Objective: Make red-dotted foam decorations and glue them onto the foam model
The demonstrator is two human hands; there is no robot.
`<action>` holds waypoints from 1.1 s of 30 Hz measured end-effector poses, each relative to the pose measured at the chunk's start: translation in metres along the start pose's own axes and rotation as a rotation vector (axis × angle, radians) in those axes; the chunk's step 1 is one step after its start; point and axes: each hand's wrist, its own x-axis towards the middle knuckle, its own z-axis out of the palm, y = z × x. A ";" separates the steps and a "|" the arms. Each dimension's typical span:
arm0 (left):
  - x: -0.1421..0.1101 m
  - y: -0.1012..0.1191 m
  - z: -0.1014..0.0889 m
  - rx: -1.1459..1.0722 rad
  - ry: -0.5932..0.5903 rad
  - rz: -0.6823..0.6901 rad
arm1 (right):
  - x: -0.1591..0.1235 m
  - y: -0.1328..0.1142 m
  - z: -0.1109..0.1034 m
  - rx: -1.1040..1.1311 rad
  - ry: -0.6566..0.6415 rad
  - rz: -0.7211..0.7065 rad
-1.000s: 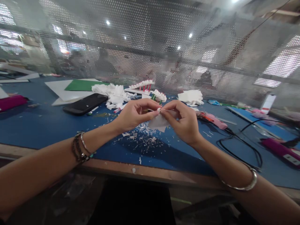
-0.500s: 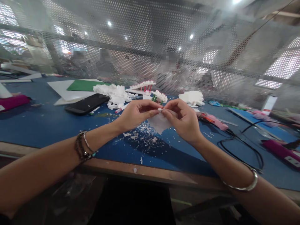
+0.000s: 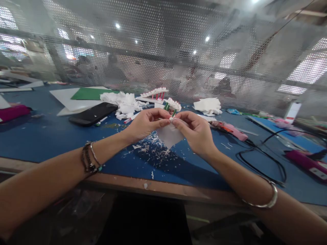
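Observation:
Between my two hands is a thin white sheet of paper [image 3: 169,135], bunched at its top edge and hanging down in a point. My left hand [image 3: 148,124] pinches the bunched part from the left, thumb against fingers. From the right, my right hand [image 3: 195,131] pinches the same spot, its fingertips almost touching the left ones. Just behind my fingers stand green sticks [image 3: 167,106] with a white ruffled piece [image 3: 174,103] on top. Farther back, a white scalloped strip [image 3: 154,92] rests on red sticks [image 3: 160,96].
White paper scraps [image 3: 153,149] litter the blue table [image 3: 63,143]. Left are a black phone [image 3: 93,114], crumpled white paper [image 3: 124,102] and a green sheet [image 3: 89,93]. Right are stacked white paper [image 3: 208,105], a pink glue gun [image 3: 233,131], a black cable [image 3: 265,175] and a purple power strip [image 3: 306,165].
Both hands have shifted slightly left and stay pinched on the paper. The hanging paper has swung a little left and down. The view has turned slightly.

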 end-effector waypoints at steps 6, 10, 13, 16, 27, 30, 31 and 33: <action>-0.006 0.002 0.004 0.384 0.131 0.249 | 0.000 0.002 0.001 -0.018 0.024 -0.025; -0.009 0.006 0.006 0.526 0.139 0.314 | -0.001 0.002 0.001 -0.102 0.033 -0.090; -0.008 0.006 0.006 0.519 0.140 0.276 | 0.000 0.002 -0.003 -0.200 -0.001 -0.181; -0.005 0.005 0.005 0.492 0.096 0.188 | 0.003 0.002 -0.012 -0.351 -0.124 -0.320; -0.002 0.003 0.000 0.457 -0.015 0.111 | 0.011 -0.006 -0.024 -0.537 -0.280 -0.416; -0.003 0.003 0.000 0.487 -0.042 0.119 | 0.010 -0.005 -0.023 -0.559 -0.253 -0.437; -0.003 0.003 0.000 0.501 -0.056 0.125 | 0.010 -0.005 -0.023 -0.573 -0.246 -0.458; -0.003 0.003 0.000 0.520 -0.081 0.136 | 0.009 -0.004 -0.023 -0.607 -0.239 -0.531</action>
